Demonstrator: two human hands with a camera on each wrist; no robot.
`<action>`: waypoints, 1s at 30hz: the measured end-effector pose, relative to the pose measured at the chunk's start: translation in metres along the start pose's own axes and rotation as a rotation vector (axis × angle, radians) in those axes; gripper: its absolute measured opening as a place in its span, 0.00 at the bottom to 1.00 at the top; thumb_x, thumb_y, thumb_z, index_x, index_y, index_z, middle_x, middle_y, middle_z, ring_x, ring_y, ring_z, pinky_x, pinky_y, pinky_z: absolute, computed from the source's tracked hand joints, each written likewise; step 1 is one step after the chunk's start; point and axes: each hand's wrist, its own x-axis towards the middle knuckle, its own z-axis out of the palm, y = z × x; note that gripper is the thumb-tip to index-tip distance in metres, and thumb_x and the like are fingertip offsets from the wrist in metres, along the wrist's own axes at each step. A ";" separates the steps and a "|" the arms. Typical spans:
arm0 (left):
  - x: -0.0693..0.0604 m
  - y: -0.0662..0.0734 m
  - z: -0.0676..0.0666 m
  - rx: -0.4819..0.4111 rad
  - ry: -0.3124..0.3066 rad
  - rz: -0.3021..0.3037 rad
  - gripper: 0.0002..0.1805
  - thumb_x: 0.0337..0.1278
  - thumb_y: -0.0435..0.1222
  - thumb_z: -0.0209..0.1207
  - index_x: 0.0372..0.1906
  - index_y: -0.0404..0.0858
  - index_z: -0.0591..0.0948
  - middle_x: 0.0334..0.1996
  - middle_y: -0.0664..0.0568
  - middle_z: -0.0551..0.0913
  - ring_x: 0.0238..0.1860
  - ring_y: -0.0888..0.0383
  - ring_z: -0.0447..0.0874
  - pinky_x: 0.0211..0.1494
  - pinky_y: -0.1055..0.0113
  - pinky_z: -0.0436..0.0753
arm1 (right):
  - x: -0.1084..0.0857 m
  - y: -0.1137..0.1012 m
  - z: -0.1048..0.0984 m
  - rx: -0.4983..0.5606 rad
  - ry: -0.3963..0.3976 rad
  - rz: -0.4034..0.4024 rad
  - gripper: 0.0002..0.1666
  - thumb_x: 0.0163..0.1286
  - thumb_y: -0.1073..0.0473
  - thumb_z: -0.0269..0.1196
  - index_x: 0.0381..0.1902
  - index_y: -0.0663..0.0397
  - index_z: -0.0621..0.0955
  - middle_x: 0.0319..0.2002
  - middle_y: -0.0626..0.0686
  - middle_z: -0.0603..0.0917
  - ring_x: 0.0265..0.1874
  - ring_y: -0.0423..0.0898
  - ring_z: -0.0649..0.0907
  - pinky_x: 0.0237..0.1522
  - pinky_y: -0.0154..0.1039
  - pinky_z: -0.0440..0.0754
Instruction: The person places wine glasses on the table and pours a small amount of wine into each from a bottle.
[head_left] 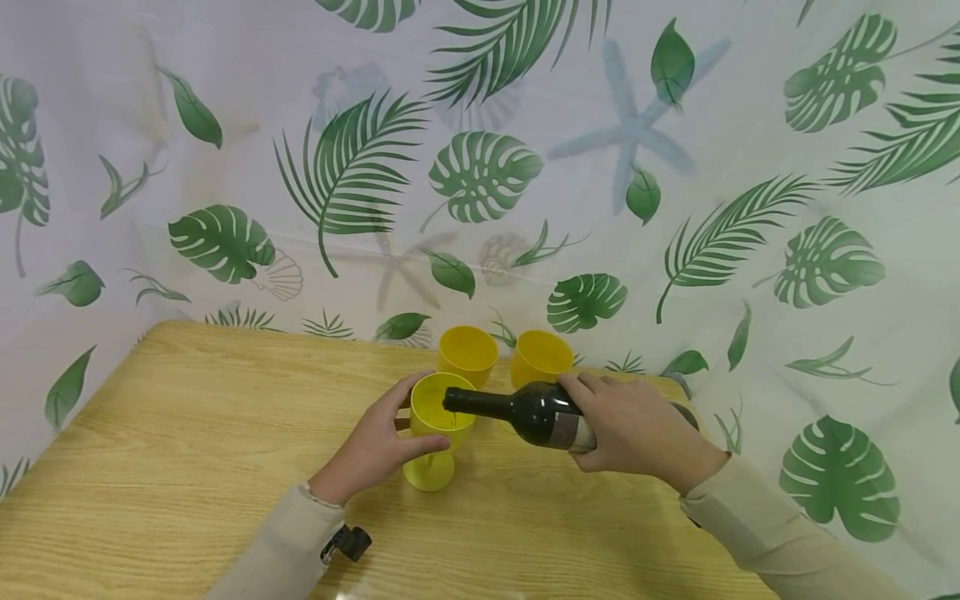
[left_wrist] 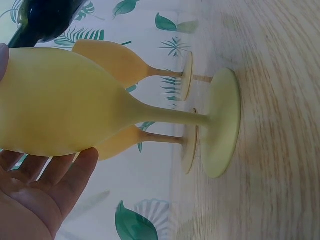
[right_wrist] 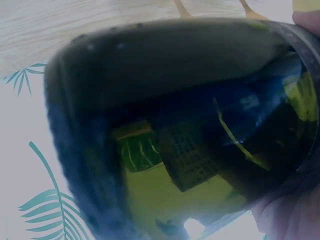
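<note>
A yellow goblet point(head_left: 429, 473) stands upright on the table, with my left hand point(head_left: 371, 446) curled round its bowl. In the left wrist view the goblet's bowl point(left_wrist: 65, 100) and stem show, and several fingers touch its side. My right hand point(head_left: 637, 425) grips a dark glass wine bottle point(head_left: 534, 414) by its body. Tilted almost level, the bottle points left, its mouth just over the goblet's opening. A thin dark trickle seems to hang below the mouth. In the right wrist view the bottle's glossy base end point(right_wrist: 175, 125) fills most of the picture.
Two orange-yellow goblets point(head_left: 467, 348) point(head_left: 542, 357) stand behind, near the back edge of the wooden table point(head_left: 195, 433). A white leaf-printed sheet point(head_left: 480, 250) hangs directly behind the table and along its sides.
</note>
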 end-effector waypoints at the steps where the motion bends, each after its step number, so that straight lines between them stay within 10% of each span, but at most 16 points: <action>1: 0.000 0.000 0.000 0.001 0.000 0.000 0.47 0.54 0.49 0.76 0.78 0.55 0.65 0.70 0.59 0.73 0.70 0.53 0.72 0.69 0.46 0.77 | 0.000 0.000 0.000 0.000 0.000 -0.001 0.51 0.45 0.37 0.79 0.63 0.54 0.74 0.45 0.51 0.83 0.32 0.46 0.83 0.21 0.39 0.78; 30: -0.001 0.003 0.002 -0.008 0.003 -0.004 0.46 0.55 0.48 0.76 0.77 0.54 0.66 0.70 0.58 0.73 0.70 0.54 0.72 0.69 0.46 0.77 | 0.001 -0.001 0.002 0.020 -0.018 0.002 0.50 0.46 0.36 0.78 0.61 0.53 0.74 0.44 0.50 0.83 0.28 0.43 0.81 0.20 0.36 0.75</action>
